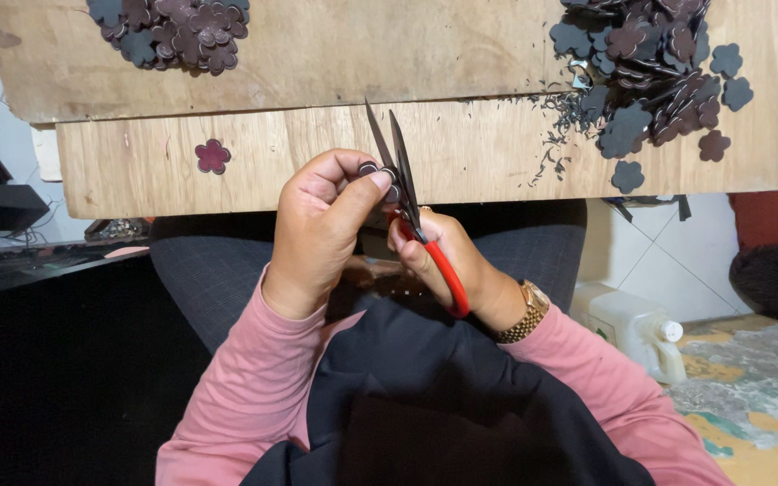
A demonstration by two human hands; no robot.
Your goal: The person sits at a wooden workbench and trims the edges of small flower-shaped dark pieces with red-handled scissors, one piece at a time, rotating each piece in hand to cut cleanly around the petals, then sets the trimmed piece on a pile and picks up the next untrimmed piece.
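We see the left hand (321, 225) pinching a small dark flower-shaped piece (371, 169) between thumb and forefinger, held up just in front of the counter (317, 144) edge, probably so the edge to be trimmed sits square to the blades. The other fingers are curled in under it, likely to steady the piece.

The right hand (447, 256) is closed around the red handle of the scissors (407, 193), blades pointing up and away, slightly parted, and touching the piece where the left thumb holds it. Both hands hang over the lap, wrists close together, which looks like a way to keep the cut steady.

On the counter's lower board lies one maroon flower (212, 156), alone, well apart from the rest. A heap of dark flowers (177, 31) sits at the far left of the upper board. A bigger, looser heap (655, 67) spreads at the right, spilling onto the lower board, near the scissor hand. Thin dark shavings (558, 135) are scattered just beside that right heap, so we judge trimming waste falls there.

A white plastic jug (628, 328) stands on the floor at the right, below the counter. A gold watch (524, 310) is on the right wrist.
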